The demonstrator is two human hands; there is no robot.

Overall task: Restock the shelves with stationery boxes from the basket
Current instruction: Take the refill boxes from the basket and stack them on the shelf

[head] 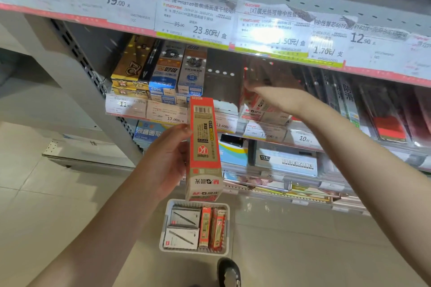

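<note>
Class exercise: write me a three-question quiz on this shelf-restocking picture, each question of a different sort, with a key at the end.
1. True or false: the left hand holds a red box upright in front of the shelves.
2. Where is the basket? A) on a shelf B) on the floor C) hanging from the person's arm
3. Fill in: the right hand reaches into the shelf towards the stacked ______ there.

Key:
1. True
2. B
3. boxes
</note>
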